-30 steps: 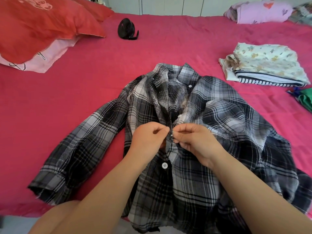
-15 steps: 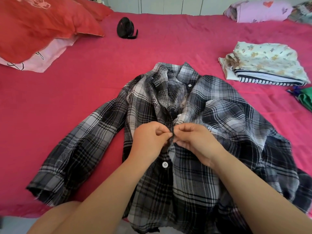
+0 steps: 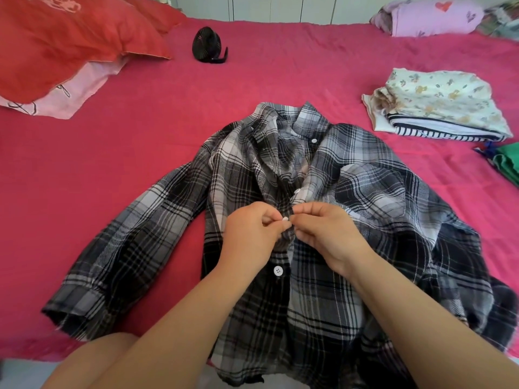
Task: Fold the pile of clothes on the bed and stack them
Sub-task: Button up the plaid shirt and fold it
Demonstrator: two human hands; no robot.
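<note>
- The plaid shirt (image 3: 323,220) lies front-up on the bed (image 3: 140,164), collar pointing away and sleeves spread to either side. It is laid flat like this probably so the front can be fastened before folding.
- The left hand (image 3: 252,240) pinches a small white button (image 3: 285,219) between thumb and curled fingers (image 3: 269,220) at mid-chest.
- The right hand (image 3: 328,234) meets it, its fingers (image 3: 306,210) closed on the opposite edge of the shirt's front opening. It appears to be holding the buttonhole ready for the button.
- A lower button (image 3: 278,270) just below the hands looks done up, while the neck above gapes open.
- The shirt is soft woven cloth in a grey, black and white check, rumpled around the collar and bunched at its right side.
- The bed cover is a matte pink-red sheet with fine creases.
- A stack of folded clothes (image 3: 438,105), floral print over navy stripes, sits well apart to the right, and the shirt likely goes there next.
- A green garment (image 3: 508,164) lies at the right edge.
- A small black fan (image 3: 209,46) and a red pillow (image 3: 70,43) rest toward the far side.
</note>
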